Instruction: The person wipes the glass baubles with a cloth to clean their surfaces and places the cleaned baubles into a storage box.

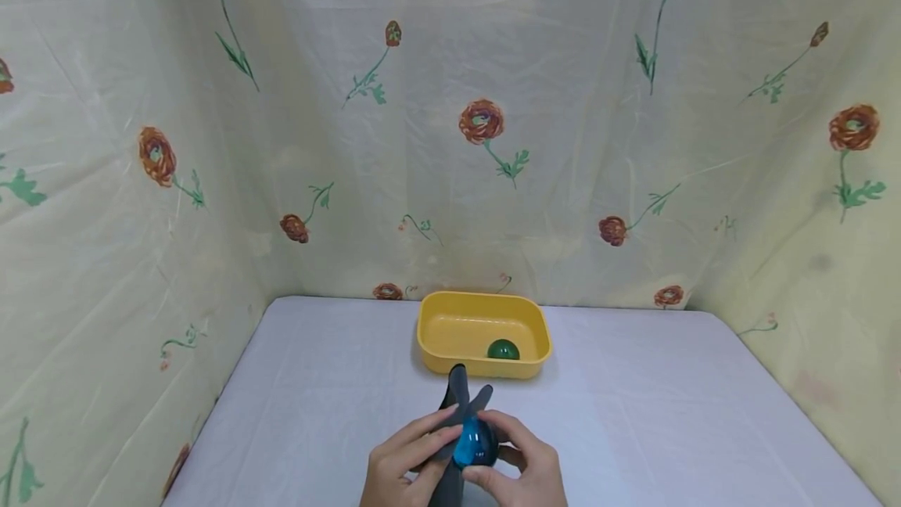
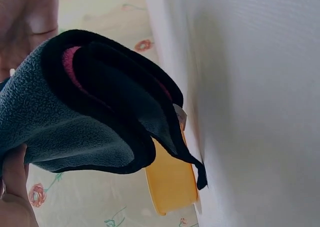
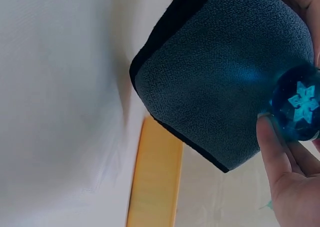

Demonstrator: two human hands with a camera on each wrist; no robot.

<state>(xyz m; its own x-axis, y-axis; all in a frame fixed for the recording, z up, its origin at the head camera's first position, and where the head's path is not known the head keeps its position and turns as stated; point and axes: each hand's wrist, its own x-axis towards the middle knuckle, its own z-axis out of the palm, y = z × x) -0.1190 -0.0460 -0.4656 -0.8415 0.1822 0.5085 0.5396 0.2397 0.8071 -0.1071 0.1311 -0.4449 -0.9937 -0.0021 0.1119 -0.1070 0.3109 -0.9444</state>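
Note:
A clear blue ball [image 1: 475, 442] is pinched between the thumb and fingers of my right hand [image 1: 524, 466] near the front of the table. In the right wrist view a white snowflake shape shows inside the ball [image 3: 302, 103]. My left hand [image 1: 407, 456] grips a folded grey-blue cloth [image 2: 75, 137] with a black border, its fingers laid along the cloth right at the ball's left side. A bit of pink shows within the folds in the left wrist view. The cloth's loose end hangs down, and part of my left hand is hidden behind it.
Beyond the hands, a yellow basin [image 1: 484, 367] stands at the back of the table [image 1: 317, 397]. A green ball [image 1: 503, 349] lies inside, by its front wall. A white cloth covers the table, and flower-printed curtains [image 1: 563, 100] enclose the back and both sides.

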